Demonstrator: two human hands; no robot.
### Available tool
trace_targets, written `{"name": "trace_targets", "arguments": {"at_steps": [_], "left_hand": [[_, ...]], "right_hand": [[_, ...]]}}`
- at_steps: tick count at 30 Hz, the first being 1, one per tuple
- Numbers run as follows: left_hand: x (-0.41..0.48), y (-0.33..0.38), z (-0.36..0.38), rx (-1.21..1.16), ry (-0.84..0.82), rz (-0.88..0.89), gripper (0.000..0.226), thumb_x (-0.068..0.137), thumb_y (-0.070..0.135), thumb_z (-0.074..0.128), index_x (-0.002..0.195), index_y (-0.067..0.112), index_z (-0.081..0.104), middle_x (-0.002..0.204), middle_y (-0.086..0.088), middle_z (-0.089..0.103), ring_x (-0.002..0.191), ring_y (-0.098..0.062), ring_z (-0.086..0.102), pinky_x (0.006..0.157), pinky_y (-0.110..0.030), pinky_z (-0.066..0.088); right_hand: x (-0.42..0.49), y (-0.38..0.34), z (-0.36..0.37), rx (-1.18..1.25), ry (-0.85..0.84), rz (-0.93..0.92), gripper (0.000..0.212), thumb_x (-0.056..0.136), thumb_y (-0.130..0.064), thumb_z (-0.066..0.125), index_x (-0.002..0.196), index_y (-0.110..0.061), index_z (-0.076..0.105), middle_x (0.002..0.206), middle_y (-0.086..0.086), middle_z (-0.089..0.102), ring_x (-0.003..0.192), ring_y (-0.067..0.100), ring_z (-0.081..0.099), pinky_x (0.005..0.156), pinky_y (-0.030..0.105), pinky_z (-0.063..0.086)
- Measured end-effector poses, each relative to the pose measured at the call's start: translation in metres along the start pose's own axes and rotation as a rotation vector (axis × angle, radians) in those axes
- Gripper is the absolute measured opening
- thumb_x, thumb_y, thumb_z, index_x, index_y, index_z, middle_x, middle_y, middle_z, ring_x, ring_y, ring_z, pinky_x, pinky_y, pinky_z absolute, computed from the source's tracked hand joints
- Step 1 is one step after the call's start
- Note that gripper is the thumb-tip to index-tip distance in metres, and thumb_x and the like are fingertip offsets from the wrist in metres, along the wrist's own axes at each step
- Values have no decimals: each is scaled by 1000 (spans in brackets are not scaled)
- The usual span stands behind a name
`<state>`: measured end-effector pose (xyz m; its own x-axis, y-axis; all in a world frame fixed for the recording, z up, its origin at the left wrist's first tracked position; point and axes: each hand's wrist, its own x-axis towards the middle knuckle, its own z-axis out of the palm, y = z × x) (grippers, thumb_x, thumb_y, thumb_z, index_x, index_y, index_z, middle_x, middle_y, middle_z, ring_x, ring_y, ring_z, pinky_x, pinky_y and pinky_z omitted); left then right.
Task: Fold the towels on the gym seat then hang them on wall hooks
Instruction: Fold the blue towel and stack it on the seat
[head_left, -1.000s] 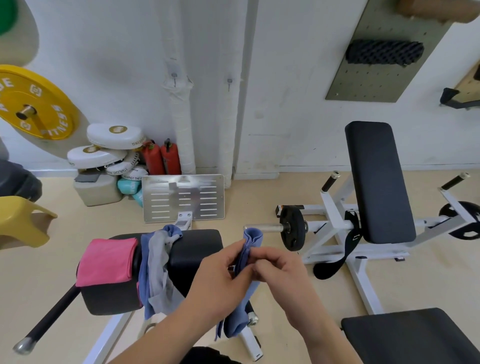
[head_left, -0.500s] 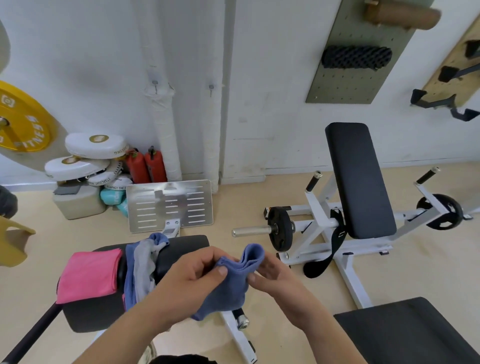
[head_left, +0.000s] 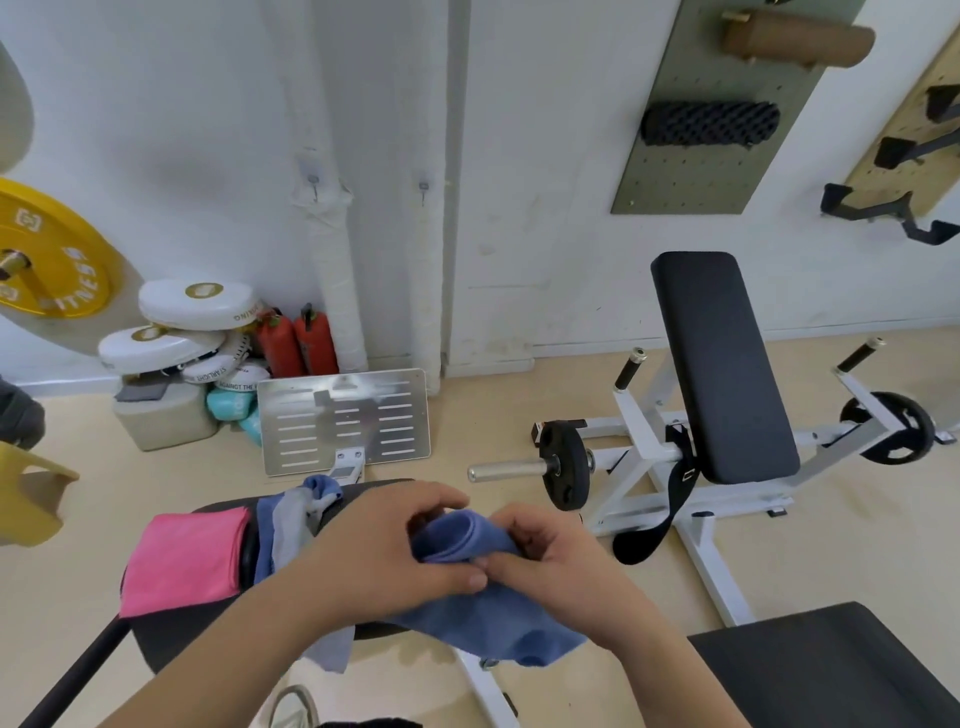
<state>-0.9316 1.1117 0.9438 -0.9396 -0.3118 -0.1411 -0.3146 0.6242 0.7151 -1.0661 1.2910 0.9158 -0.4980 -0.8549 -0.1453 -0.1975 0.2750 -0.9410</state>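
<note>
A blue towel (head_left: 483, 613) is bunched between both hands above the black gym seat (head_left: 171, 634). My left hand (head_left: 384, 545) grips its folded top from the left, thumb and fingers curled round the cloth. Opposite it, my right hand (head_left: 556, 561) pinches the same fold. On the seat's left end lies a folded pink towel (head_left: 184, 558). Beside it a grey towel (head_left: 291, 525) and another blue towel (head_left: 322, 486) hang in a loose heap. Two small wall hooks (head_left: 313, 183) (head_left: 424, 188) sit bare on the white wall above.
A metal footplate (head_left: 345, 418) stands just beyond the seat. A white bench frame with a black pad (head_left: 722, 364) and weight plate (head_left: 566, 465) fills the right. White pads, red extinguishers (head_left: 298, 343) and a yellow plate (head_left: 47, 254) sit at the left wall. Another black pad (head_left: 831, 670) is lower right.
The blue towel went from hanging upright between my fingers to folded over and bunched lower, my hands closing together on it. The view tilted up, showing more wall.
</note>
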Motion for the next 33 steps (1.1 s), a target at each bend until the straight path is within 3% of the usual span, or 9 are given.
{"name": "trace_targets", "arguments": {"at_steps": [2,5,10,14,20,23,29,31,33], "left_hand": [[6,10,5,24,26,59,39,73,57,77,108,44,67,103,27,69,101,8,62,92,-22,53],[11,16,8,26,37,152,10,90,31,68,98,35,73,93,19,69,93,1,63,87,-29,53],[14,18,3,-5,192,176,12,94,37,61,101,34,70,91,16,71,90,-3,65,85,-31,54],[17,18,-13,-22,379,108,10,99,30,62,98,31,71,84,12,72,87,-1,63,76,-12,48],[17,4,-24,-70,469,-7,12,101,32,58,101,30,70,85,9,71,83,-4,65,75,-15,46],[15,0,-24,-92,365,11,10,99,29,61,96,29,70,83,9,71,83,-6,64,74,-14,48],[16,1,-9,60,107,133,15,100,34,56,91,29,66,78,7,68,77,-12,63,71,-28,52],[13,3,-2,59,91,157,14,99,40,53,94,36,65,80,13,69,78,-7,65,72,-30,55],[10,6,1,29,122,164,15,100,39,53,97,36,67,81,14,71,79,-6,66,73,-31,56]], "right_hand": [[3,0,0,-89,9,10,5,88,-22,72,94,-22,73,89,7,74,82,12,67,83,42,56],[2,8,-5,-29,58,61,16,82,-35,78,91,-23,72,89,10,75,89,29,71,81,44,57],[-1,57,-15,-138,-13,240,21,82,-29,78,85,-13,66,70,-7,55,66,9,48,62,23,38],[-8,115,-17,-158,4,416,21,88,-26,72,95,-7,68,76,-4,59,70,11,49,67,27,39],[-13,149,-16,45,183,553,19,93,-29,72,96,-10,70,98,16,72,81,15,60,77,33,53],[-8,137,-19,95,260,516,7,94,-18,71,99,-16,68,111,12,72,89,14,64,81,31,53],[13,90,-3,3,132,296,77,81,-23,83,143,-51,46,140,-31,49,130,-11,44,107,26,42],[18,75,5,-112,78,187,75,80,-26,82,141,-53,47,145,-36,44,133,-15,40,112,21,34],[21,71,6,-182,51,118,55,78,-33,80,128,-47,60,146,-29,50,138,-7,42,117,29,34]]}}
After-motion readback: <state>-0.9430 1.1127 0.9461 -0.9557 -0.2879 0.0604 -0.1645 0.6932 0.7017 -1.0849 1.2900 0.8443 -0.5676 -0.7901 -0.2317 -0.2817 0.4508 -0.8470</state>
